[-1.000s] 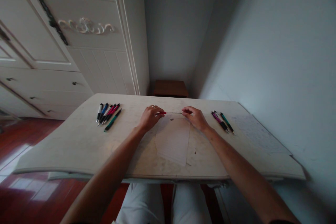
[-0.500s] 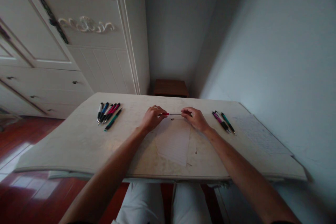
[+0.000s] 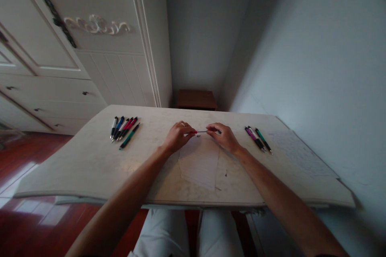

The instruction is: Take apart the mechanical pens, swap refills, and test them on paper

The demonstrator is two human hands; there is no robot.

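Note:
Above the far end of a paper sheet (image 3: 199,164), my left hand (image 3: 180,135) pinches a small red pen part (image 3: 193,131). A thin dark pen refill (image 3: 202,131) spans the short gap to my right hand (image 3: 223,135), whose fingers are closed round its other end. A dark piece shows at the right fingers, too small to make out. The refill runs level, and its left end meets the red part. Just below it on the paper lies a tiny dark bit (image 3: 198,136).
Several pens (image 3: 123,128) lie side by side at the table's far left. To the right rest purple pens (image 3: 255,138) and a green pen (image 3: 263,141). A written sheet (image 3: 301,154) lies along the wall side of the white table (image 3: 90,160).
My hands have come slightly closer together, mostly by my left hand moving right. Less of the refill shows between them. The view has shifted a little.

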